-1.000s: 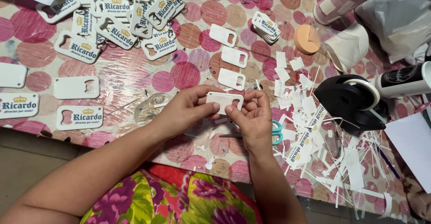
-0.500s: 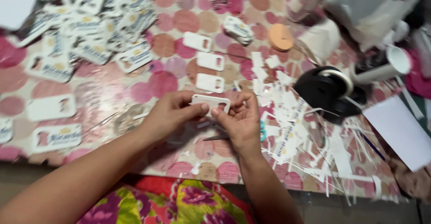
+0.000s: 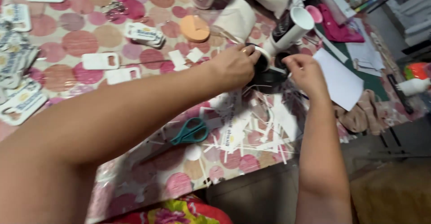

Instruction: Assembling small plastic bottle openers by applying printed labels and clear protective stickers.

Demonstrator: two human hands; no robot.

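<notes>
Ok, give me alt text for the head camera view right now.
Both hands reach to a black tape dispenser: left hand on the tape roll, right hand beside it. Teal scissors and white paper scraps lie on the dotted tablecloth.

Even, moderately bright overhead lighting; soft shadows, mild glare on the plastic tablecloth (image 3: 134,179), motion blur throughout, near forearm defocused.

Black tape dispenser (image 3: 269,73) on polka-dot cloth, right of table centre, mostly hidden under hands. White tape roll (image 3: 264,58) sits upright in it, near rim showing. Loose tape end seemingly drawn rightward off roll; blur prevents certainty. White paper strips heaped just below dispenser.
</notes>
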